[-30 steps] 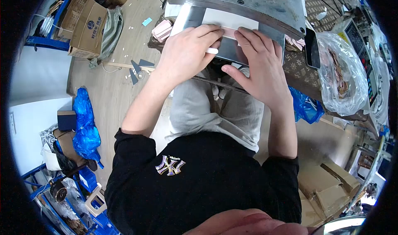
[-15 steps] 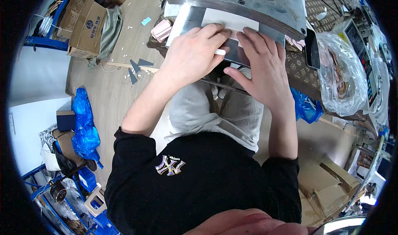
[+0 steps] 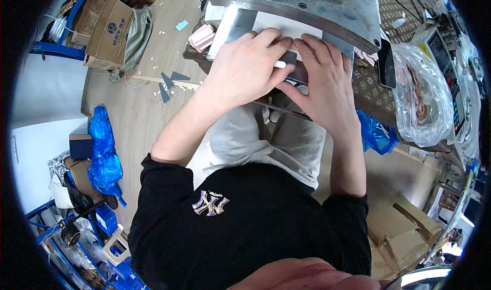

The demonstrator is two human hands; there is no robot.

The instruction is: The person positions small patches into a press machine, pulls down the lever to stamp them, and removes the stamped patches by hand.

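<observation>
My left hand is curled over the metal plate, its fingers closed round a thin white stick whose end pokes out near the thumb. Fingertips of this hand rest at the near edge of a white sheet. My right hand lies on the plate's right part, fingers spread and thumb apart, with its fingertips at the same sheet. The far edge of the sheet lies close to a heavy metal block. Between the hands part of the plate shows.
Pink stacked pieces sit left of the plate. To the right are a black phone, a clear plastic bag and a keypad device. A blue bag hangs below the table edge. Cardboard boxes stand at upper left.
My left hand has moved right with the white stick, closer to my right hand. My right hand has stayed nearly in place. The view has shifted slightly.
</observation>
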